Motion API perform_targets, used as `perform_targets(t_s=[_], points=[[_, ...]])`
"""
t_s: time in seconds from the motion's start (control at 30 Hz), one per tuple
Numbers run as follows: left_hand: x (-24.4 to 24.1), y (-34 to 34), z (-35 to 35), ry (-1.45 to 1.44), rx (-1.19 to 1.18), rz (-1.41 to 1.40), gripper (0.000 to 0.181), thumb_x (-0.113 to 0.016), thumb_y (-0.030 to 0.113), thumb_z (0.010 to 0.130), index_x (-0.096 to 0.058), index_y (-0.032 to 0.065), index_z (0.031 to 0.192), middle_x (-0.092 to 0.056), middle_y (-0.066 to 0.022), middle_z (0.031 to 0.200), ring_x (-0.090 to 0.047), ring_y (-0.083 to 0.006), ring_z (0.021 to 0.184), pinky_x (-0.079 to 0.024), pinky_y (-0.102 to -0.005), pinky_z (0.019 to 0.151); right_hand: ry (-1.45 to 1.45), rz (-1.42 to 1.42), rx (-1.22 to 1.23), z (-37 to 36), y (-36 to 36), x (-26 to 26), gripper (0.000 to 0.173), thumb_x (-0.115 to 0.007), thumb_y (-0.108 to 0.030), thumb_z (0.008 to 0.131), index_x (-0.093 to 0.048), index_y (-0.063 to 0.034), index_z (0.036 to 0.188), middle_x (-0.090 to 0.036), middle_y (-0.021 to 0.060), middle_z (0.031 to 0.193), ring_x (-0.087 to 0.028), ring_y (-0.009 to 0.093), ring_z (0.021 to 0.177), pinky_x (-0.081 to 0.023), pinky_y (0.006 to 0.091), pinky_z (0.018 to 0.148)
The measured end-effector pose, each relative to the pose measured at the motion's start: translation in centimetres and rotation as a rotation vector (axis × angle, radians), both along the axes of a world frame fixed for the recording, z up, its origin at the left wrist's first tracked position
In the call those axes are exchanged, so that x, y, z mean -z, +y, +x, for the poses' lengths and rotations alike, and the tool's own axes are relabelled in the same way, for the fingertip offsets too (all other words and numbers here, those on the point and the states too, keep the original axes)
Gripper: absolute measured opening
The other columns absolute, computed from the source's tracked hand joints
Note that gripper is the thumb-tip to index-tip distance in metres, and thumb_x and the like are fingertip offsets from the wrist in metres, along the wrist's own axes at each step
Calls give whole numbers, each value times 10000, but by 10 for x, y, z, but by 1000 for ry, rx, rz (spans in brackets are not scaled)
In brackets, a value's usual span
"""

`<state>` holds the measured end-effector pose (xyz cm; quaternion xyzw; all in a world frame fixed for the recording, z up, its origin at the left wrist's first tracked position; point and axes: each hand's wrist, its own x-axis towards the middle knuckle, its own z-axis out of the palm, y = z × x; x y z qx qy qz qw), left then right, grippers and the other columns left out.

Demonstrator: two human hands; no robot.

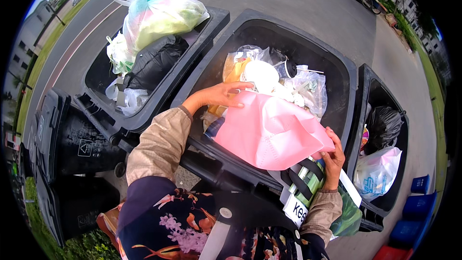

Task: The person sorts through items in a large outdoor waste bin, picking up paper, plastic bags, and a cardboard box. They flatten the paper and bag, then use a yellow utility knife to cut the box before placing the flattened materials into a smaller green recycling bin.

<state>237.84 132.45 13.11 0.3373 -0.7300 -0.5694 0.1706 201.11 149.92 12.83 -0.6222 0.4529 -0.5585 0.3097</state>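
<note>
A pink non-woven fabric bag (pixel 267 130) spreads over the near part of the middle black wheeled bin (pixel 310 39). My right hand (pixel 334 157) pinches its right corner between thumb and fingers. My left hand (pixel 223 94) is at the bag's upper left edge, thumb on the fabric and fingers apart; whether it grips is unclear. Beyond the bag lie a white bowl-shaped container (pixel 260 76), a cup with a black lid (pixel 286 68) and clear plastic bags (pixel 310 88). Green and white bags with black straps (pixel 306 180) hang beside my right forearm, partly hidden by it.
The left bin (pixel 216 18) holds a full translucent bag (pixel 162 18) and a black bag (pixel 155 61). In the right bin (pixel 404 173) are a black bag (pixel 384 128) and a white bag (pixel 377 173). Closed bins (pixel 86 144) stand at left; blue containers (pixel 418 206) sit at lower right.
</note>
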Motion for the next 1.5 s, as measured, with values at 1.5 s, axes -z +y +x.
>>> perform_targets(t_s=[1.5], points=[[-102,70,-107,-126,24,-1056,663,-755,297,678,-505,76,1251,-538,-117,1147,-480,-279,1055,-384,-392,895,267,-226,330,5,-6,-25,118,-711,-33,696,-604,-13,743,-533,53,737,-479,192,720,-376,284,633]])
